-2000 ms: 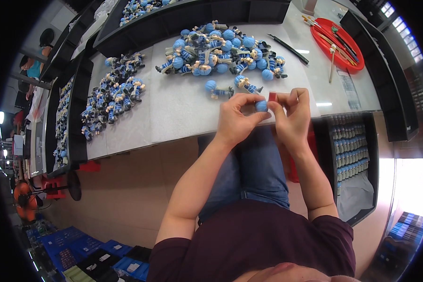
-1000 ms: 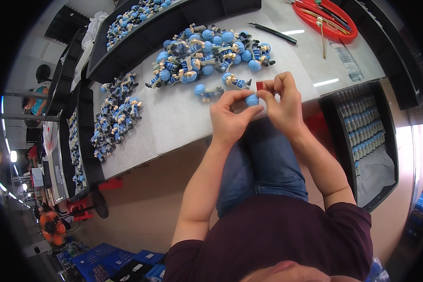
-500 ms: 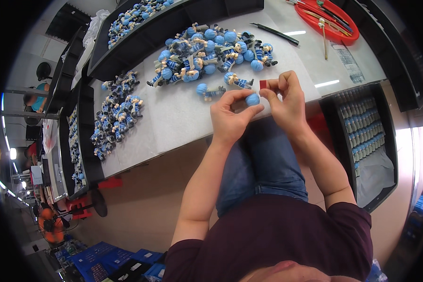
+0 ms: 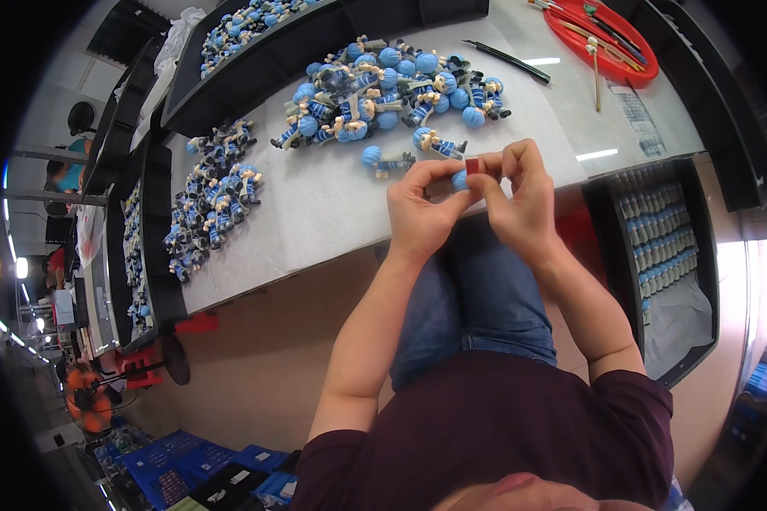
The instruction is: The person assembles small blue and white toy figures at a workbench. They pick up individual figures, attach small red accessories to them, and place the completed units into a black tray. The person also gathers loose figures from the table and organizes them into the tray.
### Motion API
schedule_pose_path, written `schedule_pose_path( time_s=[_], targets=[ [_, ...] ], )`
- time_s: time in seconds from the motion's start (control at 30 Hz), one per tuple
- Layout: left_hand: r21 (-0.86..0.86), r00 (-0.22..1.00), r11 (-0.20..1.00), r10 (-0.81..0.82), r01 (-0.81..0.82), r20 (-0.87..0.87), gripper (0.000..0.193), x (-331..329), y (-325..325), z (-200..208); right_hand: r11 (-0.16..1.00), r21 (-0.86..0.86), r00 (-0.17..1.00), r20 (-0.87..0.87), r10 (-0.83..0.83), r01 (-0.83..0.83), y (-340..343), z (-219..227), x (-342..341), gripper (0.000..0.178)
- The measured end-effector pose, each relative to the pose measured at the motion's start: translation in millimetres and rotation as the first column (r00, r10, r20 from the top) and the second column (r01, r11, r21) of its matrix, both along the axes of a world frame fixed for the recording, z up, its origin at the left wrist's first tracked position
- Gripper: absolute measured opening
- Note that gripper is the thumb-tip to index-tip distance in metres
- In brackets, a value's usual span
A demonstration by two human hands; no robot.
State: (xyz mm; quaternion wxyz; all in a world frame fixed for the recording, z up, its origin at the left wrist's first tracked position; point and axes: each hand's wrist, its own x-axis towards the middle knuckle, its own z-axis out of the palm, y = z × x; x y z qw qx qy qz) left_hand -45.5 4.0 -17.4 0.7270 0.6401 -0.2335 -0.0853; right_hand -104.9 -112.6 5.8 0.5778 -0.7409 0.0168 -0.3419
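Note:
Between the thumb and fingers of my left hand point(image 4: 422, 211) is a small figurine point(image 4: 459, 180), of which mainly the round blue head shows. My right hand point(image 4: 524, 204) pinches a small flat red piece point(image 4: 472, 166) and brings it against the blue head; its exact kind cannot be made out. The fingers hide the rest of the figurine. Just beyond my hands, two loose figurines lie on the white sheet: one point(image 4: 439, 143) in blue and white stripes, the other point(image 4: 387, 160) with a grey back.
A big heap of blue-headed figurines point(image 4: 388, 89) covers the table's far middle, with a smaller pile point(image 4: 213, 196) to the left. Black trays stand behind, left and right; the right tray point(image 4: 656, 230) holds rows of figurines. A black pen point(image 4: 511, 62) lies near a red dish point(image 4: 605, 38) of brushes.
My right hand has moved slightly left, bringing the red piece from beside the figurine onto its blue head. My left hand keeps its hold. The whole view has shifted slightly.

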Motion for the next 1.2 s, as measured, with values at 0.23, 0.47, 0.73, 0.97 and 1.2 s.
schedule_pose_path(
  time_s=[0.23,0.47,0.73,0.97,1.2],
  targets=[
    [-0.034,0.995,0.997,-0.073,0.071,-0.067,0.033,-1,8,7,0.97,-0.167,0.982,-0.026,-0.184,0.178,-31,6,13,0.029],
    [-0.109,0.986,0.987,-0.128,0.117,-0.104,0.034,0,8,9,0.935,-0.247,0.963,-0.028,-0.269,0.254,-73,14,37,0.028],
    [-0.154,0.971,0.963,-0.231,0.22,-0.056,0.035,4,13,5,0.751,-0.65,0.861,-0.308,-0.404,0.12,-133,9,94,0.022],
    [-0.289,0.909,0.927,-0.318,0.238,-0.27,0.035,10,13,16,0.996,-0.021,0.963,0.257,-0.078,0.086,-103,45,61,0.023],
    [-0.403,0.792,0.874,-0.442,0.273,-0.422,0.034,15,-15,13,0.597,0.137,0.466,0.767,0.44,-0.79,-33,120,-71,0.033]
  ],
)
